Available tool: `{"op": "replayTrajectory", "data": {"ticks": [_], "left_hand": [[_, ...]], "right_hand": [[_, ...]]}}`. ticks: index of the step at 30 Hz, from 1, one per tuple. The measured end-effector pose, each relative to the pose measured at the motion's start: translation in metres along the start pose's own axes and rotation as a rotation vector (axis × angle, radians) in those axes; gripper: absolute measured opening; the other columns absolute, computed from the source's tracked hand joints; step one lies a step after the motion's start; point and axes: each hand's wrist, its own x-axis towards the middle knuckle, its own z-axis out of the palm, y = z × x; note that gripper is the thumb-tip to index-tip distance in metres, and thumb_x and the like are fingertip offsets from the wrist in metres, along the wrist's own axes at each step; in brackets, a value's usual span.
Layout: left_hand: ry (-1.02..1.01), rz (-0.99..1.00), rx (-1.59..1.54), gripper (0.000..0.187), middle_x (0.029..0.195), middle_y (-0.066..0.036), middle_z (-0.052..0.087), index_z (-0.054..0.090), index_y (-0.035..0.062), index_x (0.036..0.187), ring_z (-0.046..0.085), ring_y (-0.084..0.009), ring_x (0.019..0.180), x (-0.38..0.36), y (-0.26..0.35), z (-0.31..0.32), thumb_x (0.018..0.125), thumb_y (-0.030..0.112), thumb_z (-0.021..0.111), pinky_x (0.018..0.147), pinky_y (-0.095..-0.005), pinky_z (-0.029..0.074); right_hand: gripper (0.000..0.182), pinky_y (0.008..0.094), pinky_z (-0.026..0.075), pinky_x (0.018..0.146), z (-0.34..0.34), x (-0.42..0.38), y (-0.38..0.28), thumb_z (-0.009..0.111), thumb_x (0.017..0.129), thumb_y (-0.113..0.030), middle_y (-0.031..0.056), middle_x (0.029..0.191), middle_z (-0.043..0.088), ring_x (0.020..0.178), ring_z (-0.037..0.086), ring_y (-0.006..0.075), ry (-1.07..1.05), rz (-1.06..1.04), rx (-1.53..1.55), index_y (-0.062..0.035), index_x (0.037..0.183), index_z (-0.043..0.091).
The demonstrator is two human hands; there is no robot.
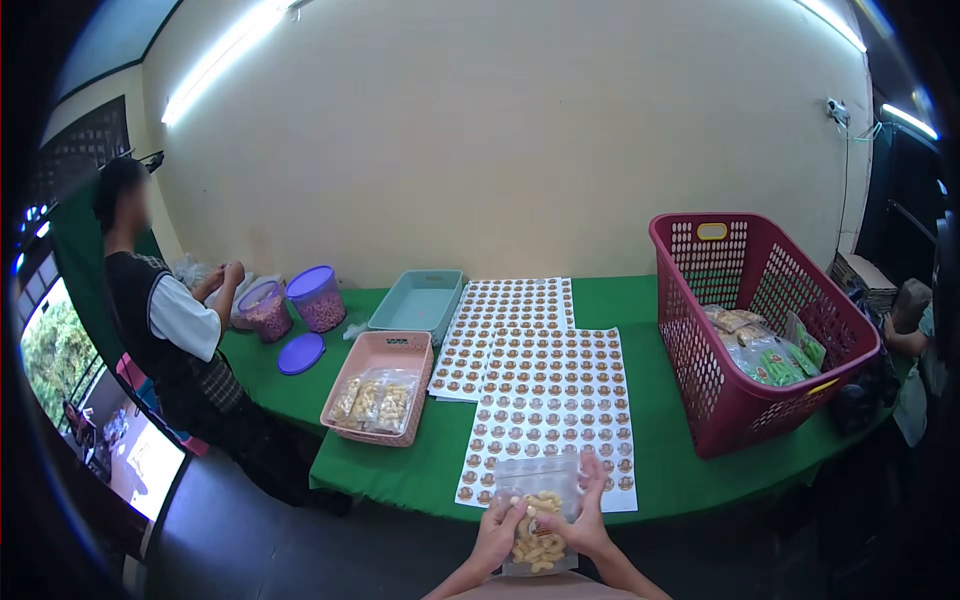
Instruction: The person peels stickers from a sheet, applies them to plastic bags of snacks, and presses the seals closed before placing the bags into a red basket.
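I've got my left hand point(497, 532) gripping this snack pouch point(535, 548), right hand point(587, 527) thumb-on, fingers raised; probably light, slick, crushable, so I'd pinch the edges.

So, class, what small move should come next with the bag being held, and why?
Probably press the sticker flat with the thumb of the right grip: it sits on the front of the bag, that thumb lies close by, and the left grip holds the opposite side.

The green cloth-covered desk point(655, 410) gave passage between the flat white paper sticker sheets point(555, 400) and the tall maroon perforated plastic basket point(735, 400), which blocked the right.
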Motion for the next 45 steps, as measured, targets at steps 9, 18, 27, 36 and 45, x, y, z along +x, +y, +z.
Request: {"op": "replayTrajectory", "data": {"ticks": [9, 18, 27, 36, 45], "left_hand": [[0.091, 0.252, -0.125, 0.017, 0.097, -0.007, 0.051, 0.056, -0.0033, 0.094, 0.046, -0.0144, 0.097, -0.062, -0.001, -0.060, 0.081, 0.008, 0.053, 0.082, -0.0251, 0.038], [0.045, 0.122, 0.097, 0.016, 0.071, -0.004, 0.058, 0.059, -0.0003, 0.079, 0.053, -0.0114, 0.065, -0.122, -0.009, -0.074, 0.080, 0.015, 0.057, 0.058, -0.0259, 0.043], [-0.206, 0.048, -0.055, 0.013, 0.080, -0.005, 0.058, 0.056, 0.0019, 0.088, 0.054, -0.0112, 0.074, -0.154, -0.010, -0.045, 0.081, 0.013, 0.056, 0.063, -0.0242, 0.045], [-0.235, 0.190, 0.158, 0.019, 0.077, -0.006, 0.060, 0.059, 0.0009, 0.087, 0.055, -0.0114, 0.068, -0.143, -0.034, -0.021, 0.078, 0.018, 0.061, 0.059, -0.0237, 0.046], [-0.561, 0.148, 0.147, 0.010, 0.078, -0.003, 0.053, 0.062, -0.0006, 0.076, 0.046, -0.0053, 0.064, -0.136, -0.042, 0.081, 0.077, 0.010, 0.060, 0.054, -0.0183, 0.035]], "right_hand": [[0.046, 0.0222, 0.044, 0.073, 0.040, -0.070, 0.008, 0.068, 0.072, -0.023, 0.0051, 0.093, 0.059, 0.083, 0.054, 0.0086, -0.571, 0.522, -0.011, 0.0008, 0.108, 0.052], [0.037, 0.0287, 0.038, 0.088, 0.044, -0.149, -0.010, 0.059, 0.080, -0.017, 0.0076, 0.107, 0.051, 0.102, 0.047, 0.0156, -0.309, 0.493, 0.046, -0.0011, 0.112, 0.050], [0.016, 0.0221, 0.043, 0.066, 0.032, -0.173, -0.042, 0.058, 0.079, -0.013, 0.0044, 0.079, 0.056, 0.074, 0.054, 0.0106, -0.104, 0.171, -0.288, -0.0066, 0.092, 0.064], [0.013, 0.0205, 0.039, 0.053, -0.008, -0.179, -0.052, 0.067, 0.072, -0.014, 0.0014, 0.066, 0.054, 0.057, 0.050, 0.0076, 0.026, 0.097, -0.421, -0.0011, 0.074, 0.064], [0.008, 0.0219, 0.040, 0.057, -0.122, -0.196, -0.090, 0.064, 0.073, -0.009, 0.0019, 0.067, 0.052, 0.062, 0.049, 0.0084, 0.223, 0.071, -0.390, -0.0020, 0.078, 0.064]]}}
